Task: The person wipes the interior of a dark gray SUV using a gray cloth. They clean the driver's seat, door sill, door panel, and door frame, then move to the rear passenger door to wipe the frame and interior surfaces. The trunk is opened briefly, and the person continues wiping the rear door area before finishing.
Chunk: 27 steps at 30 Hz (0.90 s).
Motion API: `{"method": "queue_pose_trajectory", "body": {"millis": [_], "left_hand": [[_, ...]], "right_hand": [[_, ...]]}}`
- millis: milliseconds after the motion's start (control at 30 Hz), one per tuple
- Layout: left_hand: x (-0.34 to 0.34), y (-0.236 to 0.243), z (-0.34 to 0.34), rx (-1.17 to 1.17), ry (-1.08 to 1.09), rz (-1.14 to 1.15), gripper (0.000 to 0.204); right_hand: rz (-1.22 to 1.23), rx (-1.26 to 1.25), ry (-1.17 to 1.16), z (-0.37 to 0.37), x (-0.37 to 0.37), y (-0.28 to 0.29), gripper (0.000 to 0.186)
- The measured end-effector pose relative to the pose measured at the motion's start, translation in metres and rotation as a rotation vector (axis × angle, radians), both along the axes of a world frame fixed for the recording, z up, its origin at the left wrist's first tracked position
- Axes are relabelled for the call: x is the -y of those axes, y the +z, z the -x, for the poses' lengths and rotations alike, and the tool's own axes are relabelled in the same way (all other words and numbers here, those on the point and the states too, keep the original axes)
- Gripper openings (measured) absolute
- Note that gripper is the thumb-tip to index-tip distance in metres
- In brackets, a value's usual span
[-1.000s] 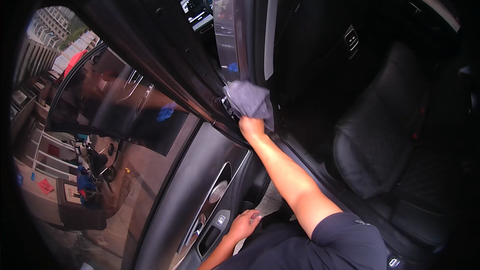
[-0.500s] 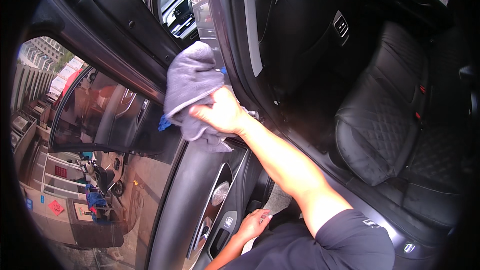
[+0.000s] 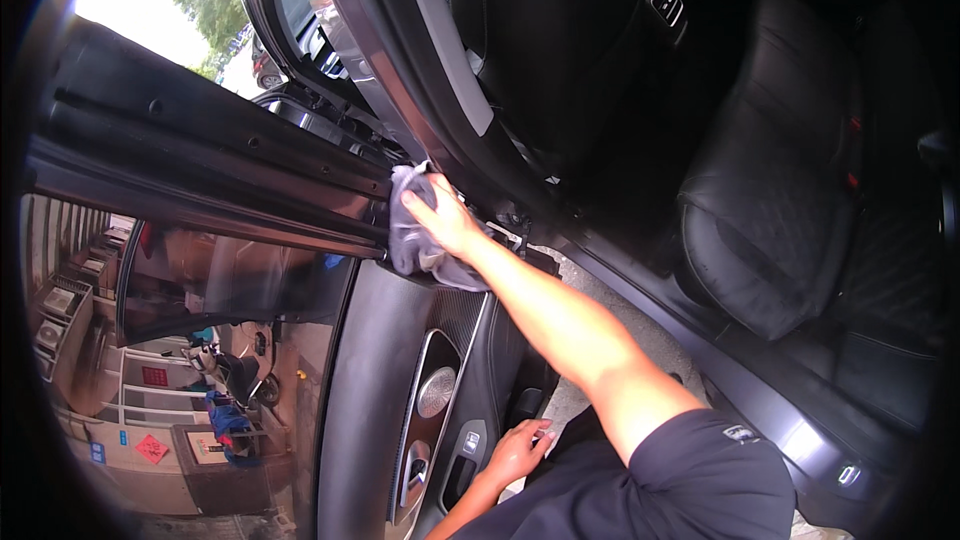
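Observation:
My right hand [image 3: 446, 217] is closed on a crumpled grey cloth [image 3: 408, 240]. The cloth lies against the hinge-side end of the open car door, where the window frame meets the dark door panel [image 3: 375, 340]. Its fingers are partly buried in the folds, with the thumb on top. Lower down, beside the door's armrest and window switch [image 3: 472, 442], is my left hand [image 3: 518, 448], holding nothing, its fingers loosely stretched and slightly bent.
A black rear seat [image 3: 770, 210] and the back of a front seat are on the right. The metallic door sill [image 3: 760, 420] runs below them. Through the door's window glass [image 3: 240, 280] show a parked scooter [image 3: 240, 375] and a building front. A round speaker grille [image 3: 436, 392] sits in the door panel.
My right hand has brought the cloth down from the upright window-frame edge into the door's hinge-side corner, bunching it smaller. The view has shifted. My left hand stays by the armrest.

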<state>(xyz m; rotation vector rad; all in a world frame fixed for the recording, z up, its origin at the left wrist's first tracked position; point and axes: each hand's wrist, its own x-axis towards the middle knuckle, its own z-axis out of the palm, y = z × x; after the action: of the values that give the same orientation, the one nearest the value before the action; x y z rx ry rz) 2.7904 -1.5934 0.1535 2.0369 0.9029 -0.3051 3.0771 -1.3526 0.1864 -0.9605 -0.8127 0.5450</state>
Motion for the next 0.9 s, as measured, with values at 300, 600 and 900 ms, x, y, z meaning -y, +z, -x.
{"method": "queue_pose_trajectory", "body": {"millis": [300,600,900], "left_hand": [[0.002,-0.003,0.001,-0.070,-0.053,-0.012,0.034],[0.000,-0.001,-0.007,0.031,-0.086,-0.013,0.041],[0.012,0.020,-0.027,0.225,-0.004,-0.174,0.037]], "right_hand": [[-0.126,-0.130,0.084,0.017,0.024,-0.001,0.061],[-0.087,-0.138,0.136,0.011,0.067,0.101,0.054],[-0.516,0.057,-0.095,-0.009,0.141,0.367,0.049]]}}
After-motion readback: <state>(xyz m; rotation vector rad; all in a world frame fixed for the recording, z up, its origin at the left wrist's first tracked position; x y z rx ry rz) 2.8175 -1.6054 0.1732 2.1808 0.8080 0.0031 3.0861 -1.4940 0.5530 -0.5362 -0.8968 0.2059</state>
